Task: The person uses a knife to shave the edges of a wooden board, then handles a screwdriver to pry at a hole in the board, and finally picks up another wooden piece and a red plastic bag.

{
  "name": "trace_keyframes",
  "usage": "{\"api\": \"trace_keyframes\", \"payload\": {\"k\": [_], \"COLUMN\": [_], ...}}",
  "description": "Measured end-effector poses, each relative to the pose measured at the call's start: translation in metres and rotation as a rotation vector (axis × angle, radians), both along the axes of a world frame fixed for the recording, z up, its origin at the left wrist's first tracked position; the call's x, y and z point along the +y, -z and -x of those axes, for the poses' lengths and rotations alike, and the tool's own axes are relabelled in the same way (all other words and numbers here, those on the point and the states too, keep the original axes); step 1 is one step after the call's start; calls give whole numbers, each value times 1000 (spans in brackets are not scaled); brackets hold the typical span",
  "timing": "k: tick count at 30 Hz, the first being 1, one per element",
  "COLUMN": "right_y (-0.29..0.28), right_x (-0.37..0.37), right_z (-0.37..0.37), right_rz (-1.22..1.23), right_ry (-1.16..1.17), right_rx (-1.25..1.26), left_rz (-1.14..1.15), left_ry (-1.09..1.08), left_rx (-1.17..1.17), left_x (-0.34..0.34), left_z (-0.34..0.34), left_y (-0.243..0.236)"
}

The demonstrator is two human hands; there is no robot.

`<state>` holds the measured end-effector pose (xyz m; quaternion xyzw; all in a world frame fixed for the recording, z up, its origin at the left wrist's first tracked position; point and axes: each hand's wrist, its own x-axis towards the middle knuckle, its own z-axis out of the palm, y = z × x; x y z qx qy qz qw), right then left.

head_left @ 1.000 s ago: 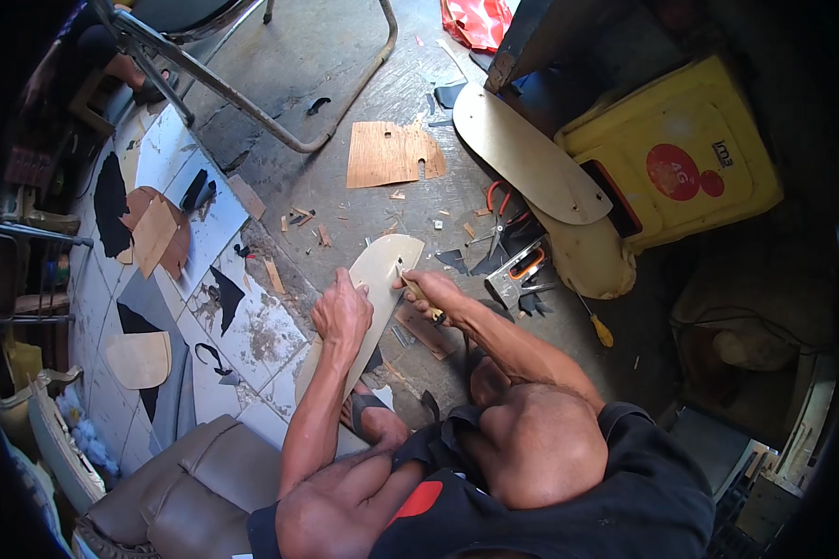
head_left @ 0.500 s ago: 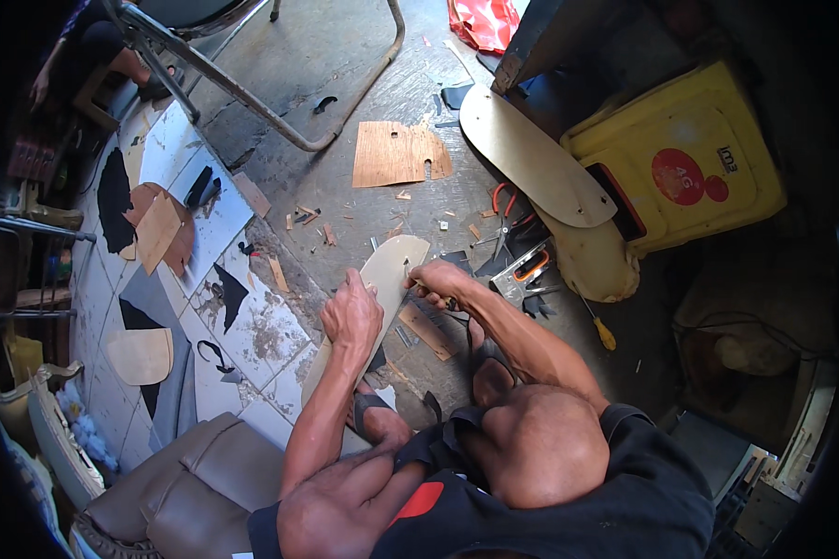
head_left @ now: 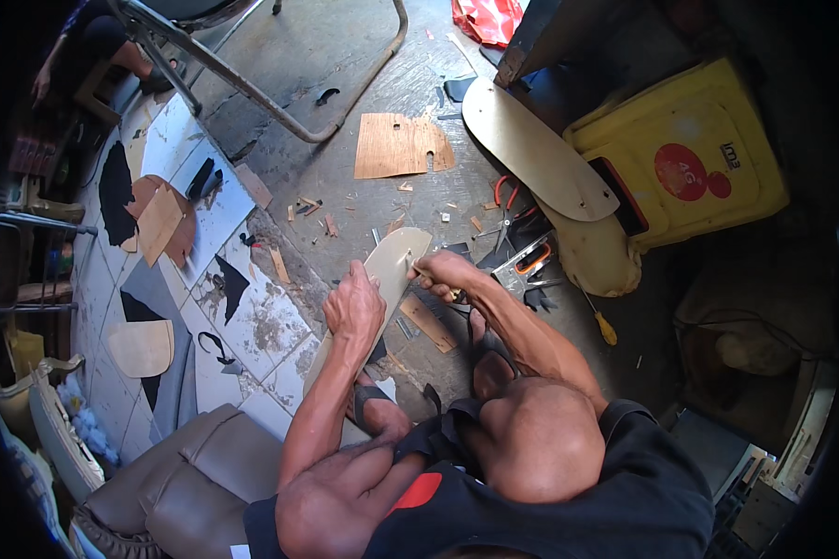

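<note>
My left hand is closed on the edge of a pale, rounded board that slants up from between my feet. My right hand grips a small yellowish-handled tool, its front end at a hole near the board's rounded top; the tip is hard to make out. Just right of that hand lie a metal staple gun with orange trim and red-handled pliers. A small wooden offcut and metal strips lie under the board's right side.
Two long boards lean by a yellow panel. A plywood scrap, yellow screwdriver, chair frame, white tiles with dark scraps and brown cushion surround me. Another person's leg shows top left.
The board and both my hands have shifted slightly right and, over the last half second, a little upward in the view. The grips look the same.
</note>
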<state>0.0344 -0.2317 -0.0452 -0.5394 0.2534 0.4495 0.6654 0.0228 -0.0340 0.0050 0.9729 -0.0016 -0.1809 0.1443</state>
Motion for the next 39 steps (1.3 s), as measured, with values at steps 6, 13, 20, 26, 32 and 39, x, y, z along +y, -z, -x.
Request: {"api": "trace_keyframes", "payload": {"k": [6, 13, 20, 26, 32, 39], "right_y": [-15, -4, 4, 21, 8, -2], "right_x": [4, 5, 2, -7, -3, 4], "right_z": [-13, -15, -16, -16, -12, -17], "right_rz": [271, 265, 224, -50, 100, 311], "right_ry": [-256, -273, -247, 45, -154, -321], "right_rx": [-113, -132, -108, 92, -91, -262], "left_rz": [-25, 2, 14, 11, 18, -33], "left_ry": [9, -12, 25, 41, 10, 1], "left_rx": [16, 14, 8, -1, -8, 90], "left_x": [3, 1, 0, 3, 3, 17], "left_z": [-3, -2, 0, 3, -2, -9], "left_y": [-1, -3, 0, -1, 0, -3]}}
